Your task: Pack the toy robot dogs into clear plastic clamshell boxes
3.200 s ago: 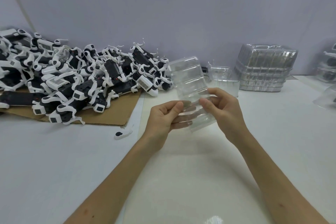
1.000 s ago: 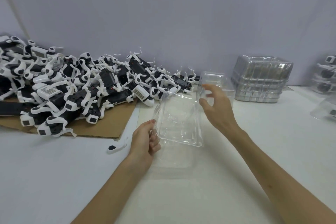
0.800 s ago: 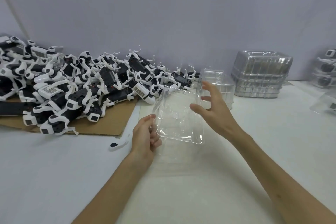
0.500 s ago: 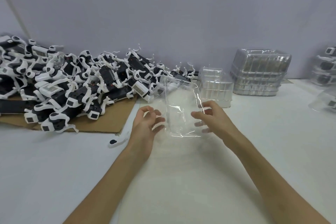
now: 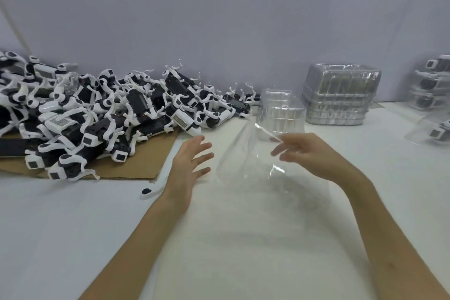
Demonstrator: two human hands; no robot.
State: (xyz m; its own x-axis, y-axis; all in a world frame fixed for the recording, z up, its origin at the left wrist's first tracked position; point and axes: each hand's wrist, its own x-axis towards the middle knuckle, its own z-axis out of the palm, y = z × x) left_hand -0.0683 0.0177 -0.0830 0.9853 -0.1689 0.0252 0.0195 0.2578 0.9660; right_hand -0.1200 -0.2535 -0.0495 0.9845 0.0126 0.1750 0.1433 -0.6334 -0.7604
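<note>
A clear, open clamshell box (image 5: pixel 246 153) sits tilted on the white table between my hands, and it is hard to make out. My right hand (image 5: pixel 314 153) pinches the raised lid edge between thumb and fingertips. My left hand (image 5: pixel 192 161) hovers just left of the box with its fingers spread, touching nothing. A big heap of black-and-white toy robot dogs (image 5: pixel 109 114) lies at the left on a sheet of cardboard (image 5: pixel 136 165).
A short stack of empty clamshells (image 5: pixel 280 109) stands just behind the box, and a taller stack (image 5: pixel 341 97) is at the back right. Packed boxes (image 5: pixel 431 85) are at the far right. A loose white-and-black part (image 5: pixel 148 192) lies beside my left wrist.
My left hand has let go of the clamshell and spread open beside it. The box has swung open and dropped toward the table, with only my right hand still on its lid.
</note>
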